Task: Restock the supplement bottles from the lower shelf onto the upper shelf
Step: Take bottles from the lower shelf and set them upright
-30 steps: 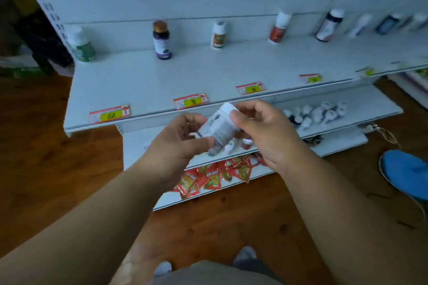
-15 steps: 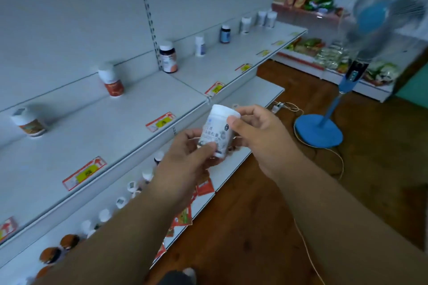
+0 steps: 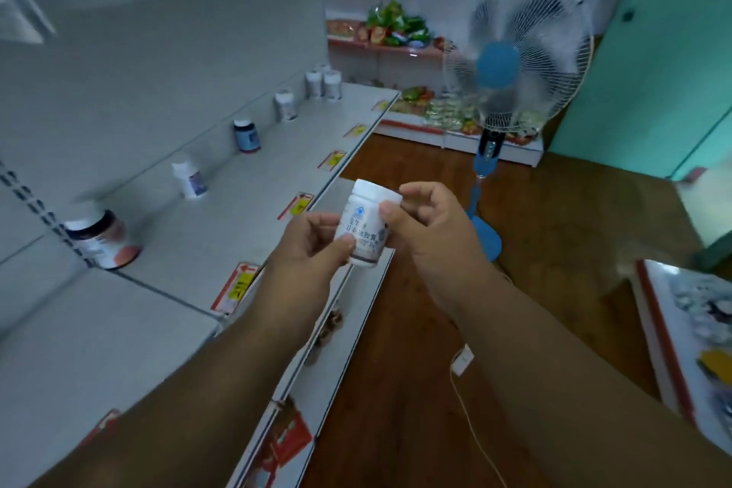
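White bottle upright between both hands, left hand pinching its lower body, right hand gripping near the cap, held just off the upper shelf edge, spaced bottles along the shelf's back, fan beyond

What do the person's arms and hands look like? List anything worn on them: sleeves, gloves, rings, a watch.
Both forearms are bare as far as the frame shows: no sleeve in view on either arm. The left hand and the right hand wear no gloves. No ring, watch, bracelet or strap shows on the fingers or wrists. The fingernails look short and unpainted. The upper arms are out of frame.
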`<act>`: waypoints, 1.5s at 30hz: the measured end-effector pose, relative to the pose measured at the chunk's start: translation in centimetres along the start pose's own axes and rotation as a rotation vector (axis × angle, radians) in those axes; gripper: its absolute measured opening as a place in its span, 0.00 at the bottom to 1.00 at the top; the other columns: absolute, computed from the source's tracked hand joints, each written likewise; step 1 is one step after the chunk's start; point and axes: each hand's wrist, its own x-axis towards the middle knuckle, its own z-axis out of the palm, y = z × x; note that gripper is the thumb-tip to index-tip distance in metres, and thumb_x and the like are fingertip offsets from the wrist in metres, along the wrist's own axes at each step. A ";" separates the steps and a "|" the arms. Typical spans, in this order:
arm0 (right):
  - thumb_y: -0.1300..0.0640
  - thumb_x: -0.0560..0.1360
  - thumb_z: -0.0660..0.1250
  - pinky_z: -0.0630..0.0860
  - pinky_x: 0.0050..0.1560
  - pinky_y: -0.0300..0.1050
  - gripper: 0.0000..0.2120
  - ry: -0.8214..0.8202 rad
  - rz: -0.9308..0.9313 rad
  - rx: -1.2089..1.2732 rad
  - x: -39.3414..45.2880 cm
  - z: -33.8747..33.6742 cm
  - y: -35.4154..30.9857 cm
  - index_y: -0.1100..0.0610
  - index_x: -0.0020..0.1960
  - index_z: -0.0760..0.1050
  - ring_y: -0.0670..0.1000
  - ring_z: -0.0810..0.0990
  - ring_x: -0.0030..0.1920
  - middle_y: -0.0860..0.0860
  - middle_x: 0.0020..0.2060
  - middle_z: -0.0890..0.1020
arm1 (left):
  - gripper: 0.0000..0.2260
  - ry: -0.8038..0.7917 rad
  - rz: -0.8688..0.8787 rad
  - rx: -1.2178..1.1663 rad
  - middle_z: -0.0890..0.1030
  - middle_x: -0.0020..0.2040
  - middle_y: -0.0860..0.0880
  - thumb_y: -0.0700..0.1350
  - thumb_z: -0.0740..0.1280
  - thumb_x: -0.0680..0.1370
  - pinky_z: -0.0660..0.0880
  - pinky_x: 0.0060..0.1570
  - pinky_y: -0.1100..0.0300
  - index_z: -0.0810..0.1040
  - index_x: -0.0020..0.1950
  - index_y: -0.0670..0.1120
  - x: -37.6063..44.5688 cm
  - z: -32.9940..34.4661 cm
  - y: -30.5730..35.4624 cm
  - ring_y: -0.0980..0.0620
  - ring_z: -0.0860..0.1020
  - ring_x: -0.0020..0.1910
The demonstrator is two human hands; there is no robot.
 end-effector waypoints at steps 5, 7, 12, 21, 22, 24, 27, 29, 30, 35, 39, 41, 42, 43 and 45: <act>0.64 0.76 0.70 0.82 0.43 0.42 0.12 -0.020 0.022 0.069 6.9 -4.5 1.8 0.52 0.56 0.75 0.49 0.85 0.48 0.49 0.46 0.86 | 0.17 -0.127 0.081 0.077 0.82 0.54 0.51 0.41 0.68 0.79 0.80 0.54 0.54 0.72 0.65 0.55 8.2 4.8 -0.7 0.56 0.83 0.50; 0.64 0.76 0.70 0.80 0.43 0.39 0.14 -0.056 0.022 0.022 10.5 -6.8 2.7 0.48 0.55 0.76 0.47 0.85 0.48 0.47 0.46 0.86 | 0.29 -0.228 0.136 0.155 0.80 0.57 0.52 0.40 0.69 0.78 0.81 0.50 0.57 0.65 0.73 0.61 11.8 6.9 -0.9 0.55 0.83 0.51; 0.61 0.76 0.71 0.79 0.46 0.37 0.14 -0.223 -0.002 -0.128 21.0 -11.2 2.9 0.50 0.60 0.77 0.43 0.83 0.51 0.45 0.51 0.85 | 0.28 -0.210 0.217 0.406 0.78 0.58 0.56 0.41 0.72 0.76 0.80 0.44 0.64 0.68 0.68 0.66 20.8 10.9 0.7 0.58 0.82 0.48; 0.59 0.76 0.71 0.80 0.57 0.43 0.19 -0.510 -0.028 -0.295 38.7 -11.9 3.4 0.50 0.66 0.75 0.43 0.82 0.54 0.44 0.54 0.84 | 0.26 0.022 0.228 0.566 0.78 0.56 0.64 0.46 0.74 0.75 0.78 0.45 0.69 0.68 0.66 0.65 35.0 12.0 2.2 0.64 0.79 0.50; 0.57 0.76 0.72 0.80 0.57 0.43 0.20 -0.524 -0.019 -0.310 40.7 -11.3 3.7 0.49 0.67 0.74 0.42 0.82 0.55 0.43 0.55 0.83 | 0.26 0.043 0.244 0.596 0.78 0.56 0.66 0.46 0.75 0.74 0.77 0.45 0.69 0.69 0.66 0.65 36.7 11.8 2.1 0.64 0.78 0.51; 0.55 0.75 0.73 0.80 0.59 0.47 0.22 -0.541 -0.014 -0.340 44.8 -10.2 4.4 0.48 0.68 0.74 0.43 0.82 0.56 0.43 0.56 0.83 | 0.27 0.085 0.275 0.629 0.78 0.56 0.67 0.46 0.76 0.73 0.77 0.46 0.68 0.69 0.64 0.65 40.3 11.5 2.1 0.63 0.79 0.50; 0.57 0.75 0.73 0.80 0.56 0.47 0.20 -0.524 -0.022 -0.328 50.9 -9.1 5.0 0.50 0.65 0.76 0.45 0.83 0.53 0.44 0.54 0.84 | 0.27 0.106 0.291 0.638 0.79 0.55 0.65 0.46 0.77 0.71 0.77 0.46 0.69 0.69 0.63 0.65 46.4 11.2 2.0 0.63 0.79 0.48; 0.59 0.75 0.73 0.81 0.53 0.44 0.18 -0.501 -0.004 -0.316 54.4 -9.1 5.0 0.51 0.64 0.76 0.45 0.83 0.52 0.45 0.53 0.84 | 0.26 0.098 0.281 0.669 0.79 0.55 0.63 0.46 0.76 0.72 0.77 0.46 0.69 0.70 0.64 0.65 50.4 11.3 2.0 0.64 0.79 0.47; 0.59 0.75 0.73 0.81 0.52 0.44 0.18 -0.493 -0.003 -0.322 56.3 -9.1 4.9 0.51 0.63 0.76 0.46 0.83 0.52 0.45 0.53 0.84 | 0.25 0.094 0.279 0.676 0.79 0.55 0.63 0.46 0.75 0.74 0.76 0.46 0.71 0.70 0.64 0.64 52.4 11.4 2.1 0.65 0.79 0.46; 0.58 0.74 0.74 0.79 0.46 0.38 0.17 -0.503 0.010 -0.396 65.0 -9.8 5.6 0.44 0.60 0.76 0.44 0.82 0.52 0.41 0.52 0.83 | 0.21 0.071 0.236 0.728 0.78 0.56 0.61 0.45 0.72 0.77 0.72 0.41 0.74 0.73 0.67 0.58 61.3 12.6 2.6 0.65 0.79 0.45; 0.56 0.72 0.77 0.81 0.52 0.43 0.19 -0.572 -0.059 -0.422 72.1 -9.1 7.7 0.40 0.56 0.73 0.44 0.82 0.52 0.41 0.53 0.82 | 0.21 0.139 0.200 0.798 0.76 0.56 0.59 0.46 0.72 0.77 0.69 0.37 0.74 0.72 0.68 0.56 67.7 13.3 1.5 0.63 0.77 0.42; 0.55 0.71 0.77 0.81 0.53 0.42 0.21 -0.627 -0.097 -0.480 75.6 -8.0 8.9 0.42 0.59 0.72 0.43 0.82 0.51 0.40 0.53 0.81 | 0.20 0.211 0.152 0.833 0.77 0.58 0.58 0.46 0.72 0.77 0.67 0.40 0.73 0.74 0.67 0.55 70.4 13.4 0.7 0.62 0.75 0.41; 0.55 0.72 0.77 0.80 0.52 0.37 0.22 -0.674 -0.112 -0.506 77.1 -7.4 9.4 0.44 0.60 0.72 0.40 0.82 0.50 0.39 0.53 0.80 | 0.19 0.254 0.131 0.845 0.79 0.60 0.56 0.46 0.72 0.77 0.69 0.41 0.70 0.75 0.66 0.55 71.5 13.3 0.4 0.60 0.76 0.41; 0.56 0.72 0.77 0.78 0.48 0.31 0.22 -0.714 -0.120 -0.523 78.5 -6.9 9.8 0.45 0.61 0.71 0.37 0.80 0.48 0.39 0.51 0.80 | 0.18 0.283 0.102 0.867 0.80 0.61 0.54 0.46 0.72 0.77 0.70 0.42 0.67 0.76 0.66 0.56 72.5 13.3 0.2 0.59 0.76 0.42; 0.57 0.72 0.77 0.75 0.44 0.26 0.22 -0.747 -0.123 -0.530 81.0 -6.0 11.0 0.47 0.60 0.71 0.34 0.79 0.46 0.39 0.49 0.79 | 0.16 0.303 0.053 0.999 0.80 0.63 0.52 0.49 0.69 0.79 0.70 0.46 0.64 0.75 0.66 0.57 74.4 13.2 0.2 0.55 0.78 0.49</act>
